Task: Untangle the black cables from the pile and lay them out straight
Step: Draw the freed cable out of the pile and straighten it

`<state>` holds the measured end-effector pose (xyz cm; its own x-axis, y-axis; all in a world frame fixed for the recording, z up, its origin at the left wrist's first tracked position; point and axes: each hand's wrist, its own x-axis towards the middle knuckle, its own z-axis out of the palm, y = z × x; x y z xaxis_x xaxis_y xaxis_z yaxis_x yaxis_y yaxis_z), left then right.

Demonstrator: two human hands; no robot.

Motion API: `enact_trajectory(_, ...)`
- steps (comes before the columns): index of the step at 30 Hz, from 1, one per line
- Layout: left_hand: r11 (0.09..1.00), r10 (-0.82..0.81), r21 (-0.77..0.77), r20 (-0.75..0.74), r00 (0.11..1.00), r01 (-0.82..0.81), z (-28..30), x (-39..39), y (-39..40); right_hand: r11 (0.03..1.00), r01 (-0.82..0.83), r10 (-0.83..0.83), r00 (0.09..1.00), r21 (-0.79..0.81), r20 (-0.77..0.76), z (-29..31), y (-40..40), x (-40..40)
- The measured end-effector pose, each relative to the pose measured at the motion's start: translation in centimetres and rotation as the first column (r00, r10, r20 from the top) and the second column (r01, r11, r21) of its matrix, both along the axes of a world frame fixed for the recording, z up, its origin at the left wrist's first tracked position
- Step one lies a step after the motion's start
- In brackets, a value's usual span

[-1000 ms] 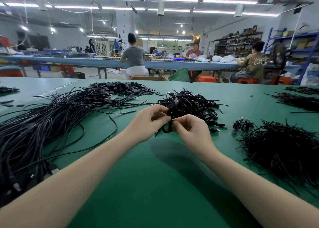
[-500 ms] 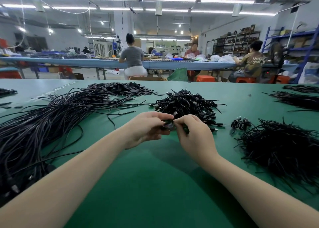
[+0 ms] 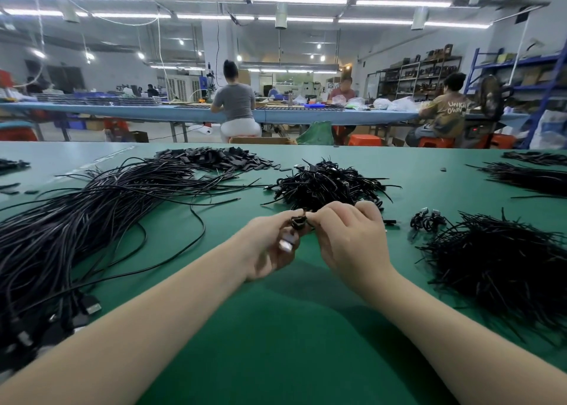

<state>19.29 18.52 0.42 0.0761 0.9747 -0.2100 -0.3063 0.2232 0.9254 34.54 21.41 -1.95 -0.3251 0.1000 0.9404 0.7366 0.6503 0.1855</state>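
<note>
fingers of left hand (image 3: 270, 245) and right hand (image 3: 349, 239) pinch one coiled cable (image 3: 298, 222) between them.

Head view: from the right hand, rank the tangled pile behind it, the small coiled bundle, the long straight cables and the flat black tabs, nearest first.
From the right hand:
1. Tangled pile, just behind the fingers.
2. Small coiled bundle, a little to the right.
3. Flat black tabs, far back left, and long straight cables, across on the left: too close to call.
</note>
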Motion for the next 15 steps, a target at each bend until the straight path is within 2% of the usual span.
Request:
enact_trajectory(1,0.998,-0.024,-0.062,0.085,0.996,0.029,0.1,-0.1,0.0,1.000,-0.004,0.004,1.000,0.018,0.022,0.0,0.1,0.2)
enact_trajectory(2,0.997,-0.013,-0.072,0.095,0.995,0.020,0.0,-0.1,0.2,1.000,-0.020,0.020,0.999,-0.003,0.026,0.0,0.1,0.3)
enact_trajectory(3,0.999,0.035,-0.014,-0.001,0.999,-0.035,-0.2,-0.3,0.4,0.997,-0.046,0.047,0.999,-0.066,0.015,0.0,0.0,0.2)
enact_trajectory(4,0.987,0.132,0.110,-0.178,0.975,-0.113,-0.6,-0.5,0.5,0.985,-0.081,0.080,0.997,-0.151,-0.015,0.1,0.0,0.0)
enact_trajectory(5,0.949,0.259,0.274,-0.405,0.877,-0.154,-1.2,-1.0,0.4,0.966,-0.122,0.111,0.992,-0.229,-0.060,0.6,0.0,-0.2)
enact_trajectory(6,0.892,0.389,0.442,-0.632,0.671,-0.101,-1.9,-1.8,0.5,0.949,-0.150,0.124,0.986,-0.277,-0.109,1.3,0.1,-0.3)
enact_trajectory(7,0.840,0.487,0.542,-0.772,0.409,0.022,-2.7,-2.8,0.6,0.944,-0.155,0.116,0.982,-0.291,-0.150,2.4,0.5,-0.2)
enact_trajectory(8,0.813,0.543,0.568,-0.820,0.182,0.132,-3.4,-3.5,0.7,0.947,-0.135,0.082,0.979,-0.292,-0.184,3.9,1.1,-0.2)
enact_trajectory(9,0.805,0.562,0.562,-0.825,0.058,0.188,-4.0,-4.1,0.8,0.947,-0.089,0.020,0.976,-0.309,-0.218,5.4,2.1,0.0)
enact_trajectory(10,0.811,0.557,0.547,-0.830,0.009,0.207,-4.3,-4.3,0.9,0.932,-0.020,-0.068,0.971,-0.362,-0.229,7.2,3.4,0.2)
enact_trajectory(11,0.826,0.537,0.527,-0.844,0.007,0.202,-4.7,-4.5,1.1,0.895,0.077,-0.179,0.964,-0.440,-0.195,8.8,4.9,0.4)
enact_trajectory(12,0.838,0.519,0.511,-0.855,0.012,0.192,-4.8,-4.5,1.4,0.817,0.225,-0.314,0.946,-0.532,-0.082,10.3,6.1,0.6)
enact_trajectory(13,0.853,0.494,0.487,-0.869,0.009,0.189,-5.0,-4.5,1.6,0.693,0.412,-0.429,0.895,-0.592,0.122,11.3,6.9,0.5)
enact_trajectory(14,0.859,0.481,0.472,-0.877,0.008,0.199,-5.1,-4.5,1.7,0.574,0.584,-0.486,0.807,-0.574,0.334,12.0,7.0,-0.1)
enact_trajectory(15,0.861,0.469,0.462,-0.883,0.017,0.214,-5.0,-4.6,1.9,0.545,0.677,-0.494,0.736,-0.494,0.464,12.2,6.8,-1.2)
